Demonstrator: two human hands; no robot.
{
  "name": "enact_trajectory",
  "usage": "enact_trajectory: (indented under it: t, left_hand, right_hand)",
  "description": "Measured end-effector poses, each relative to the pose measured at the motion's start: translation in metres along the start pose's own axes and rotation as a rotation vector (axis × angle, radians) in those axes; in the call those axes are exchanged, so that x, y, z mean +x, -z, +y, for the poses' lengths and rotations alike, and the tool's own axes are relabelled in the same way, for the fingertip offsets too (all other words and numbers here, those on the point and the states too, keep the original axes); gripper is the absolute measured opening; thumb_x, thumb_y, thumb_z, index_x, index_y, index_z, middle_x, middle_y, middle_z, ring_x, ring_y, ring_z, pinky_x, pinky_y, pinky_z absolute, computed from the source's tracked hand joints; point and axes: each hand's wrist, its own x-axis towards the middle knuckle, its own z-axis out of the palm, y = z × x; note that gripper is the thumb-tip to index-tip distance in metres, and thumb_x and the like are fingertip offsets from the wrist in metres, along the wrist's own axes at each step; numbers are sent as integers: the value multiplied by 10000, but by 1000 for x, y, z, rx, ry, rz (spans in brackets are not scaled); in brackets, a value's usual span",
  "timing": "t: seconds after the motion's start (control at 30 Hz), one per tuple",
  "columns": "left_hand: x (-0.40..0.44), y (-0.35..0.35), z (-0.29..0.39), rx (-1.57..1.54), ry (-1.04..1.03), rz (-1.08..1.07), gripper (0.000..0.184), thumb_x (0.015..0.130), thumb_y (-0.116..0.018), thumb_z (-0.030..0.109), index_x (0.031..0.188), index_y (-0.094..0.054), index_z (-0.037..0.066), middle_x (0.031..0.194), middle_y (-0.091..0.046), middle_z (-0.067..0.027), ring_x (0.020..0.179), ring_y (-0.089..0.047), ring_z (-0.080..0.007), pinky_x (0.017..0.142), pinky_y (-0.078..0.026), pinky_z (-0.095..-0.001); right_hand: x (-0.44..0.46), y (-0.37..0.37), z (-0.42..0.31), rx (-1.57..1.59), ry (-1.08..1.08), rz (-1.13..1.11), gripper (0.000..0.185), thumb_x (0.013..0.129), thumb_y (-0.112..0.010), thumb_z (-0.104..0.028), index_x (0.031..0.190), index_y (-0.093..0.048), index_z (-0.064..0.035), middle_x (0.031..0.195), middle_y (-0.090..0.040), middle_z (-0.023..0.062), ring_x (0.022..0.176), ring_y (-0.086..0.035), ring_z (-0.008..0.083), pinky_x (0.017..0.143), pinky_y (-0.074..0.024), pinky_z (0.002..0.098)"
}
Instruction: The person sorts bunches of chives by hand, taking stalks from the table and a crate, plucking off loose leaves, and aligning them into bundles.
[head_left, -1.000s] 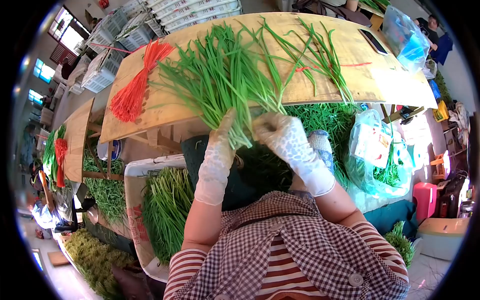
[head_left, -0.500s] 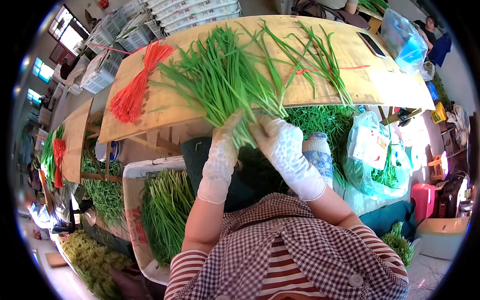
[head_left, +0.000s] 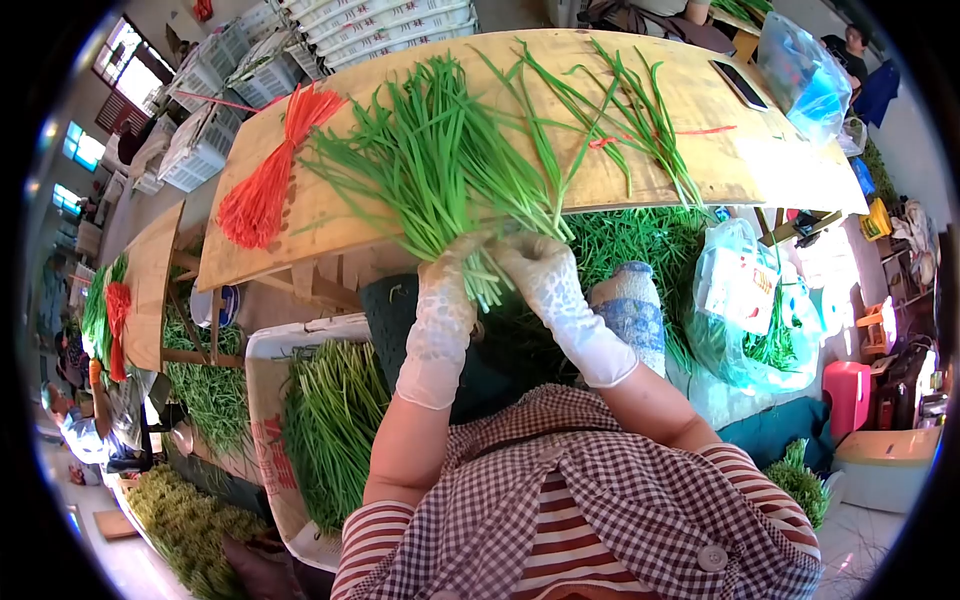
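Both my hands wear whitish gloves at the near edge of the wooden table (head_left: 330,225). My left hand (head_left: 452,275) is closed around the lower stalks of a bunch of green leafy stems (head_left: 430,150), whose leaves fan out over the tabletop. Touching the same stalks from the right is my right hand (head_left: 540,270), its fingers bent against them. The pale cut ends poke out below, between the hands. A bundle of red ties (head_left: 285,165) lies left of the leaves. Loose green stems (head_left: 650,120) and a red tie (head_left: 705,130) rest to the right.
A white crate of greens (head_left: 262,400) stands below left. Under the table's right side are piled greens (head_left: 635,235) and a clear plastic bag (head_left: 745,310). A phone (head_left: 738,84) and a blue bag (head_left: 805,75) are at the far right. Another person sits far left.
My right hand has come closer to my left hand, over the stalks. The bunch's cut ends have shifted slightly, and the view has moved a little.
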Motion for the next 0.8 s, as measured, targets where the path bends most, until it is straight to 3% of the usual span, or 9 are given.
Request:
enact_trajectory:
  t: [0.03, 0.13, 0.2, 0.23, 0.33, 0.47, 0.6, 0.73, 0.8]
  left_hand:
    - [5, 1, 1, -31, 0, -8, 221, 862, -605, 81, 1036, -636, -52, 933, -671, -116, 801, -641, -200, 688, -547, -318]
    - [6, 4, 17, 7, 85, -35, 267, 837, -638, 93, 1060, -617, -52, 964, -653, -118, 832, -633, -224, 731, -556, -336]
    - [8, 4, 20, 93, 62, -23, 277, 837, -643, 107, 1066, -614, -46, 992, -644, -116, 861, -630, -229, 750, -558, -339]
    - [12, 6, 21, 108, 55, -8, 271, 844, -641, 113, 1070, -613, -34, 1026, -633, -117, 887, -625, -229, 774, -558, -349]
    - [7, -1, 28, 63, 100, 13, 270, 853, -638, 124, 1075, -614, -27, 1014, -641, -115, 876, -628, -226, 797, -556, -361]
    - [9, -5, 29, -39, 134, -63, 230, 873, -626, 108, 1069, -605, -12, 987, -654, -98, 860, -642, -223, 792, -565, -351]
    - [4, -13, 32, -51, 153, -35, 188, 881, -619, 93, 1040, -601, -5, 987, -669, -104, 813, -651, -213, 763, -569, -352]
    - [8, -11, 24, -49, 146, -48, 181, 879, -620, 95, 1034, -605, 4, 987, -675, -104, 809, -658, -213, 765, -569, -357]
    - [9, -11, 24, -46, 145, -38, 183, 876, -624, 100, 1034, -607, 8, 984, -675, -103, 820, -661, -214, 767, -569, -358]
  right_hand:
    - [-6, 4, -5, -91, 60, 29, 220, 821, -703, -224, 841, -686, -5, 721, -671, 41, 662, -597, 81, 646, -491, 251]
    - [-30, 35, 3, -439, 289, -340, 260, 793, -657, -280, 928, -704, -63, 783, -679, 157, 700, -669, 261, 684, -536, 343]
    - [-45, 58, -1, -593, 124, -615, 258, 783, -661, -307, 879, -694, -70, 815, -687, 142, 732, -674, 286, 721, -542, 374]
    - [-48, 70, 13, -696, 232, -546, 248, 777, -664, -295, 874, -690, -68, 841, -695, 124, 741, -675, 276, 731, -541, 373]
    - [-46, 104, 30, -551, 20, -480, 214, 784, -666, -216, 920, -699, -54, 857, -698, 125, 776, -678, 233, 741, -532, 334]
    - [-62, 124, -11, -90, -149, -723, 165, 860, -644, -142, 907, -680, 12, 819, -684, 65, 792, -643, 145, 729, -518, 278]
    - [-80, 131, -12, -154, -82, -763, 126, 884, -637, -104, 917, -678, 10, 798, -676, 55, 770, -633, 128, 728, -515, 262]
    - [-90, 138, -31, -385, 103, -886, 175, 882, -660, -184, 922, -676, -14, 825, -688, 73, 771, -647, 156, 702, -520, 283]
    - [-97, 160, -25, -296, -30, -1010, 190, 856, -673, -200, 936, -690, -29, 846, -700, 91, 759, -665, 191, 668, -521, 305]
